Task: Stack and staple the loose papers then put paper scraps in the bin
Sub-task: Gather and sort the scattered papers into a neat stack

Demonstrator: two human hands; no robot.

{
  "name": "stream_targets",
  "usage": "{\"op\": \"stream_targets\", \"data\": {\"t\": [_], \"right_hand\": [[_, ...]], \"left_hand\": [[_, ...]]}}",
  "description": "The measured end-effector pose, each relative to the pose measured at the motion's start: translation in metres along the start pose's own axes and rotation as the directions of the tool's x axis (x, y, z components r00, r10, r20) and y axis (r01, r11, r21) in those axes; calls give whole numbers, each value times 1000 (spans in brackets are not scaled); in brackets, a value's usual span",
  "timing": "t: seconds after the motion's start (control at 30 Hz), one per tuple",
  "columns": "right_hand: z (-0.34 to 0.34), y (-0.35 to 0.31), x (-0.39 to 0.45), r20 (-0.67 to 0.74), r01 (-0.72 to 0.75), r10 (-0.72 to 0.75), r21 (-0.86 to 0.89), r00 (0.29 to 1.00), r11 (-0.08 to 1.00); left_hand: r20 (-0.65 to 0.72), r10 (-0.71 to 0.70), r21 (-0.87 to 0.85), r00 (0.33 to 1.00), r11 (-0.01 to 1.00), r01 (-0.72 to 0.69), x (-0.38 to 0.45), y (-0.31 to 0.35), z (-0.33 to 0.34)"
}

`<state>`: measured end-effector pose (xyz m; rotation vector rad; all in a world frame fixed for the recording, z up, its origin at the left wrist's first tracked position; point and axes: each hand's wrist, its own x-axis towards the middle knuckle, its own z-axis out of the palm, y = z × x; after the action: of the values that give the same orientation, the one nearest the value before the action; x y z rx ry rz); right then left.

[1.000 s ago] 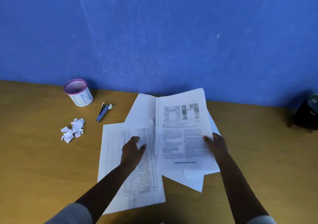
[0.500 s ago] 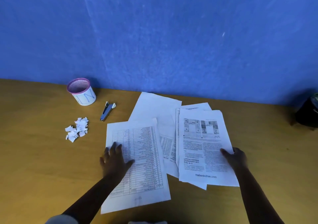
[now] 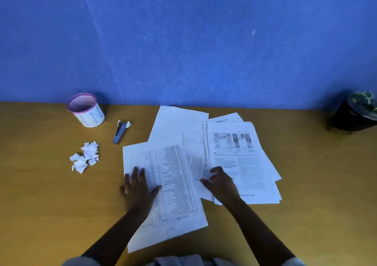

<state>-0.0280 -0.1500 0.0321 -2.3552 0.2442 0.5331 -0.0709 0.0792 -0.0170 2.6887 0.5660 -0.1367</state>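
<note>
a person's left hand (image 3: 137, 189) lies flat, fingers spread, on a printed table sheet (image 3: 163, 186) at the near edge of a wooden desk (image 3: 40, 204), pinning it and gripping nothing, while the right hand (image 3: 219, 185) rests with fingers curled loosely, not closed, over the inner edge of a fanned pile of papers (image 3: 240, 163) just beside it. the top page of that pile carries pictures and columns of text; a blank sheet (image 3: 175, 122) pokes out behind, toward the blue wall (image 3: 183, 41). the papers are still spread in two overlapping groups, so the work appears to be at the gathering step, with nothing stapled. the next move would seem to call for sliding the table sheet and the pile together, then squaring their edges before reaching for the stapler (image 3: 120, 132), which lies untouched well to the left near a pink-rimmed cup (image 3: 86, 110) that looks to serve as the bin. a small heap of paper scraps (image 3: 84, 159) sits on the desk in front of that cup, not yet cleared. how many sheets the pile holds cannot be counted, since they cover one another. the right fingertips blur against the page, so whether they pinch a sheet's edge cannot be told. the print is too small to read apart from part of a web address. a dark pot (image 3: 355, 114) is cut off at the right edge, and pale sleeves (image 3: 175, 261) run out of the bottom of the view.
</note>
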Motion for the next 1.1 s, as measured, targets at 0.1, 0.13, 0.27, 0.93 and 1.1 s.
{"op": "stream_targets", "data": {"t": [0.1,0.13,0.27,0.93,1.1], "right_hand": [[22,-17,-2,40,21,-20,-21,999,1000],[29,-21,-1,58,12,-10,-31,998,999],[44,-35,1,108,-20,25,-46,994,999],[45,-54,44,-5,11,-11,-8,1000,1000],[48,-53,50,9,14,-14,7,1000,1000]], "left_hand": [[-8,10,-4,1000,1000,-10,-1,-3,2],[-8,12,-8,1000,1000,-12,-1,-3,2],[-19,18,-24,1000,1000,-19,-3,-2,3],[-74,35,15,997,999,-34,2,-8,10],[-71,47,29,996,999,-45,2,-9,11]]}}
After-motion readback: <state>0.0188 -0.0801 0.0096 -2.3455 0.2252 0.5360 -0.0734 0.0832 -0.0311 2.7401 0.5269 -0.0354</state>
